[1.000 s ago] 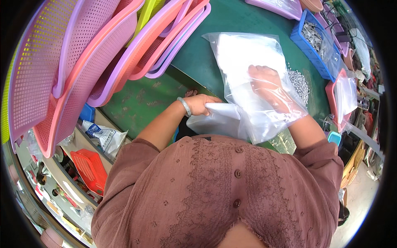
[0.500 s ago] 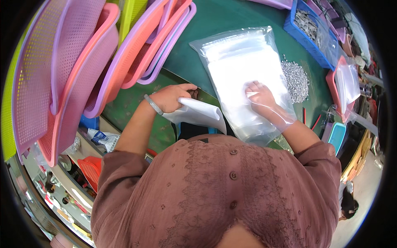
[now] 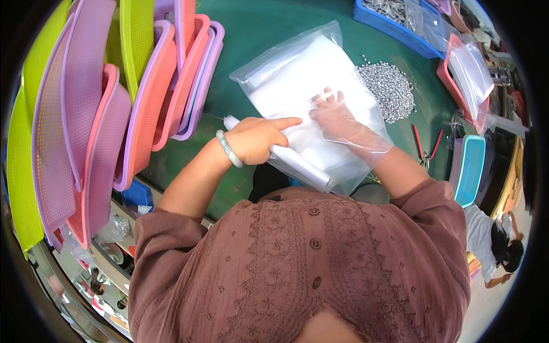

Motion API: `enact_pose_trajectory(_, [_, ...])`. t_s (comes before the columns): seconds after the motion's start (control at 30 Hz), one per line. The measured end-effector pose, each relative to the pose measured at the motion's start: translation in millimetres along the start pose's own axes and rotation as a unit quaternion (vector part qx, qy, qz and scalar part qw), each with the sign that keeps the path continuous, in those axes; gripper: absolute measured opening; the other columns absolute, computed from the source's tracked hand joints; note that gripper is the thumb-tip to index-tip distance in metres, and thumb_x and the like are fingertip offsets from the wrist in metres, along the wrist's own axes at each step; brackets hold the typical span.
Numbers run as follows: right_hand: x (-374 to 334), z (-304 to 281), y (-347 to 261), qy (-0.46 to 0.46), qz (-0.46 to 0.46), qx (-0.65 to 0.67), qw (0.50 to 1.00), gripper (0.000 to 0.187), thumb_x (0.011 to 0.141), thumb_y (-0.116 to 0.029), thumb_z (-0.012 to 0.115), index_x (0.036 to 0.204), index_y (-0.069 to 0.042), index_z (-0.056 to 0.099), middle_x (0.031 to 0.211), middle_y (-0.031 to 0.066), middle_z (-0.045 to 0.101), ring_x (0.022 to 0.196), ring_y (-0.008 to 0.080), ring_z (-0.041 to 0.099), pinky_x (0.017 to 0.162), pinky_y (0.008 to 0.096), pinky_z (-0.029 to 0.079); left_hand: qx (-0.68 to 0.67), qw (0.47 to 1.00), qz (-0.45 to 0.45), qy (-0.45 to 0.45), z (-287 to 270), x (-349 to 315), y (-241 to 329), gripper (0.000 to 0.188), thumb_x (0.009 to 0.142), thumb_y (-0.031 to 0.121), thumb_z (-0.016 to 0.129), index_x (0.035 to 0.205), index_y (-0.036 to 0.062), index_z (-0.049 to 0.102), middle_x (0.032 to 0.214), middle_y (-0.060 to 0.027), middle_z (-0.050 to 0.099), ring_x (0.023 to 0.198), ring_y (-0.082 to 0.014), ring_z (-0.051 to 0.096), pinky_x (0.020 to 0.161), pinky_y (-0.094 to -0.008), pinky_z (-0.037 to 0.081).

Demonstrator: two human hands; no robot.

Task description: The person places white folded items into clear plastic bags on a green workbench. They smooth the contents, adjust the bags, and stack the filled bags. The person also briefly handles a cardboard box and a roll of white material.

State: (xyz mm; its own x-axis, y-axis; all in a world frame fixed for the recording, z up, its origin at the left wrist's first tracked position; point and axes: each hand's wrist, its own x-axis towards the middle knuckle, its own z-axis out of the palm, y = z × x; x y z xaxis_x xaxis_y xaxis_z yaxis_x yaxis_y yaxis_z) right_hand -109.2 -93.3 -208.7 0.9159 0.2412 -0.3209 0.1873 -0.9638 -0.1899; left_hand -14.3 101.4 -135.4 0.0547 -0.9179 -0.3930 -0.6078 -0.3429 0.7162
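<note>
A large clear plastic bag (image 3: 257, 70) with a white stack of thin plastic sheets or bags (image 3: 309, 63) inside lies on the green table in front of me. My right hand (image 3: 333, 117) is inside this bag, its fingers spread on the white stack. My left hand (image 3: 255, 140), with a bangle on the wrist, is closed around a rolled-up bundle of whitish plastic sheets (image 3: 300, 167). That roll lies along the bag's near left side. The left index finger stretches out over the bag; its tip is close to the right hand.
Pink, purple and lime plastic baskets (image 3: 143, 86) stand nested at the left. A pile of small silvery pieces (image 3: 389, 91) lies right of the bag. Beyond are a blue crate (image 3: 394, 26), red-handled pliers (image 3: 425, 153), a teal tray (image 3: 470, 171) and a pink basket (image 3: 445, 71). A person (image 3: 497, 243) is at the far right.
My left hand has moved right with the plastic sheets, from beside the bag to its near left side. The sheets are now in a tighter roll. The view has shifted too.
</note>
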Motion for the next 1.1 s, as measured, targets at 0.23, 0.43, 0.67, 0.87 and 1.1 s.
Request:
enact_pose_trajectory(0.23, [-13, 14, 2, -0.015, -0.005, 0.070, 0.997, 0.019, 0.081, -0.010, 0.045, 0.094, -0.005, 0.057, 0.130, 0.0168, 0.037, 0.124, 0.0406, 0.028, 0.099, 0.0534, 0.025, 0.064, 0.993, -0.096, -0.019, 16, 21, -29, 0.026, 0.063, -0.002, 0.050, 0.081, 0.0099, 0.064, 0.137, -0.0055, 0.034, 0.091, -0.0301, 0.057, 0.076, -0.0356, 0.046])
enact_pose_trajectory(0.43, [-35, 39, 3, -0.014, -0.034, 0.055, 0.998, 0.023, 0.083, -0.013, 0.043, 0.102, -0.006, 0.053, 0.133, 0.0163, 0.033, 0.125, 0.0384, 0.026, 0.102, 0.0496, 0.021, 0.003, 0.971, -0.240, -0.005, 14, 30, -39, 0.063, 0.068, -0.005, 0.046, 0.126, 0.0196, 0.042, 0.115, -0.0064, 0.056, 0.100, -0.0272, 0.055, 0.083, -0.0342, 0.044])
enact_pose_trajectory(0.67, [-48, 30, 14, -0.009, -0.038, 0.082, 0.996, 0.036, 0.078, -0.011, 0.047, 0.113, 0.000, 0.049, 0.132, 0.0183, 0.034, 0.125, 0.0344, 0.029, 0.101, 0.0453, 0.024, -0.118, 0.981, -0.155, 0.015, 22, 33, -68, 0.077, 0.061, -0.009, 0.051, 0.133, 0.0100, 0.031, 0.111, -0.0140, 0.057, 0.100, -0.0257, 0.055, 0.085, -0.0297, 0.042])
enact_pose_trajectory(0.87, [-38, 31, 9, 0.172, 0.073, 0.185, 0.965, 0.040, 0.074, -0.008, 0.048, 0.113, -0.001, 0.049, 0.101, 0.0157, 0.052, 0.098, 0.0339, 0.049, 0.084, 0.0422, 0.038, -0.233, 0.968, -0.092, 0.024, 8, 8, -53, 0.070, 0.059, -0.009, 0.053, 0.127, 0.0041, 0.043, 0.122, -0.0133, 0.050, 0.108, -0.0186, 0.047, 0.094, -0.0269, 0.034])
enact_pose_trajectory(1.1, [-58, 45, -9, 0.049, 0.023, 0.129, 0.990, 0.029, 0.071, -0.007, 0.051, 0.099, -0.003, 0.056, 0.080, 0.0106, 0.051, 0.072, 0.0298, 0.052, 0.065, 0.0383, 0.042, -0.320, 0.940, -0.118, 0.030, -6, -12, -46, 0.063, 0.062, -0.009, 0.051, 0.124, 0.0018, 0.045, 0.118, -0.0088, 0.053, 0.106, -0.0160, 0.047, 0.092, -0.0260, 0.035])
